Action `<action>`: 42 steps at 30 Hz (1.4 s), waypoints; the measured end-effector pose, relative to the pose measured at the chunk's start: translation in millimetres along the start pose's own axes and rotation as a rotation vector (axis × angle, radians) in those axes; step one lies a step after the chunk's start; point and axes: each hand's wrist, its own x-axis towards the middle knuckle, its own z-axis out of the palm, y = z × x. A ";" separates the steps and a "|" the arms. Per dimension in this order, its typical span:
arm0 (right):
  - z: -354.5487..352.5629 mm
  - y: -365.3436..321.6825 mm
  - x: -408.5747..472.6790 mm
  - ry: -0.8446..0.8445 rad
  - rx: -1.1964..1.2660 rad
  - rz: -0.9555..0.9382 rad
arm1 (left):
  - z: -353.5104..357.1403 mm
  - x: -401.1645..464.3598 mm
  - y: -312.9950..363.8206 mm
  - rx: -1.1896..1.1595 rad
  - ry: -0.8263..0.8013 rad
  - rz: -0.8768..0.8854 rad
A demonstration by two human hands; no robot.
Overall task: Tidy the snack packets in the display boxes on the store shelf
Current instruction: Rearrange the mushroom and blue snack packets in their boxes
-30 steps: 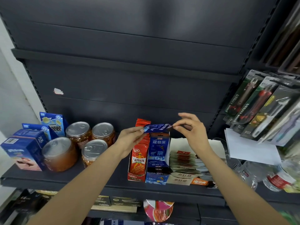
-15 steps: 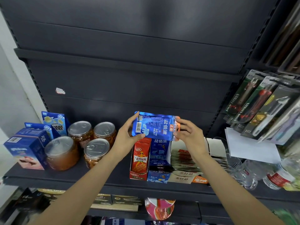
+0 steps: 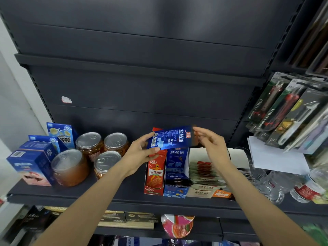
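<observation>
Above the blue display box (image 3: 175, 167), blue packet (image 3: 170, 138) now tilted lower, left hand (image 3: 140, 153) grip grasping it, right hand (image 3: 211, 144) pinching its end

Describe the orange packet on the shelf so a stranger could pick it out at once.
Start at the dark shelf and find the row of display boxes. The orange packet lies flat at that row's front right corner, beside the beige packets; it is the only orange one.
</observation>
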 end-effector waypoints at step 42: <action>27.1 49.4 31.9 -0.371 -0.864 -0.064 | -4.6 59.1 -32.3 1.414 -0.111 0.094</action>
